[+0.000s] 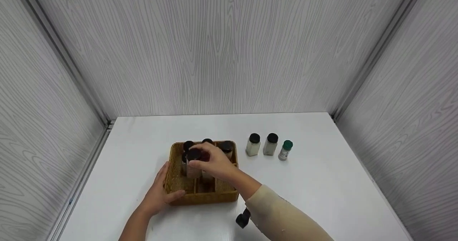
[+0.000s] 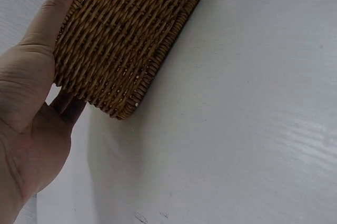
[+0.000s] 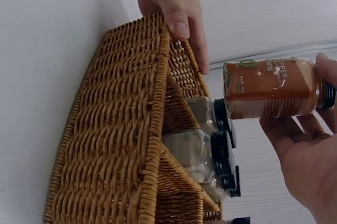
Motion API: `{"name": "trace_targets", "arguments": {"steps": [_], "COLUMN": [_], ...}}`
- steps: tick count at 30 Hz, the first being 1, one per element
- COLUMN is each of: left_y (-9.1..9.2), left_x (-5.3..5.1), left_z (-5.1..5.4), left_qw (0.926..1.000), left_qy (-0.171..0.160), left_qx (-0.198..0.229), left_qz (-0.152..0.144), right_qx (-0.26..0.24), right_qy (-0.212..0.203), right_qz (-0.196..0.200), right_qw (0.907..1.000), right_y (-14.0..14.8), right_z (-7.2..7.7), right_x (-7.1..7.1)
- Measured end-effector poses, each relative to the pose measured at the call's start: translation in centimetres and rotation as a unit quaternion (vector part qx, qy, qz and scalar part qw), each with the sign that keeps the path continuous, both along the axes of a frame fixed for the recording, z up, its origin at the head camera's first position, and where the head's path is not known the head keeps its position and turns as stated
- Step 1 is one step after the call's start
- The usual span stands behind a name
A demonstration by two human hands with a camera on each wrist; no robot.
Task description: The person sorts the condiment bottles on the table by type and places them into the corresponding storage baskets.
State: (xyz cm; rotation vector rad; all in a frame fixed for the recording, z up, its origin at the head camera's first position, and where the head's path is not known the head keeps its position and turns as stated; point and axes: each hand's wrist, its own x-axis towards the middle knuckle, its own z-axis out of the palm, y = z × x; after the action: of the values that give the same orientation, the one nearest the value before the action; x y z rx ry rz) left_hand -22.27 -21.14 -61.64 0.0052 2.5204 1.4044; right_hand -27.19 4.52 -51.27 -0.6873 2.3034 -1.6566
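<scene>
My right hand [image 1: 218,164] pinches a spice jar [image 3: 271,87] with a black lid and reddish-brown powder inside. In the right wrist view the jar is above the compartments of a wicker basket [image 3: 105,113], clear of the rim. My left hand [image 1: 157,196] holds the basket's near left corner, its thumb at the front rim and fingers along the left side. Several black-lidded jars stand in the basket, among them a glass jar [image 3: 187,148] with pale contents and one jar [image 1: 226,147] at the back right. The right hand hides part of the compartments.
Right of the basket, three containers stand on the white table [image 1: 307,198]: a jar of white contents [image 1: 253,147], a jar of greyish contents [image 1: 270,146] and a small green-capped bottle [image 1: 285,151]. A black device [image 1: 243,218] shows by the right sleeve. Grey wood-grain panels enclose the table.
</scene>
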Motion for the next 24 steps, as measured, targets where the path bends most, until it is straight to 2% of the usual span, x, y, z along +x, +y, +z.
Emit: {"name": "trace_targets", "arguments": {"steps": [8,16,20,24], "left_y": [0.0,-0.1,-0.2,-0.2], "left_x": [-0.1,0.1,0.1,0.1], "left_z": [0.1,0.0,0.0,-0.1], "left_qw": [0.9999,1.0000,1.0000,1.0000], "left_qy": [-0.009,-0.001,-0.001,-0.003], "left_qx": [-0.006,0.002,0.002,0.009], "left_qz": [0.001,0.003,0.001,0.000], "right_qx": [0.018,0.077,0.086,0.090], "right_qy": [0.010,0.037,0.034,0.048], "right_qz": [0.001,-0.013,-0.015,-0.024], "right_qw": [0.9998,0.9963,0.9956,0.9945], "right_y": [-1.1,-1.6,-1.5,-1.7], "right_z": [-0.9,-1.3,-1.7,-1.9], "right_x": [-0.7,-1.3,-1.6,-1.8]}}
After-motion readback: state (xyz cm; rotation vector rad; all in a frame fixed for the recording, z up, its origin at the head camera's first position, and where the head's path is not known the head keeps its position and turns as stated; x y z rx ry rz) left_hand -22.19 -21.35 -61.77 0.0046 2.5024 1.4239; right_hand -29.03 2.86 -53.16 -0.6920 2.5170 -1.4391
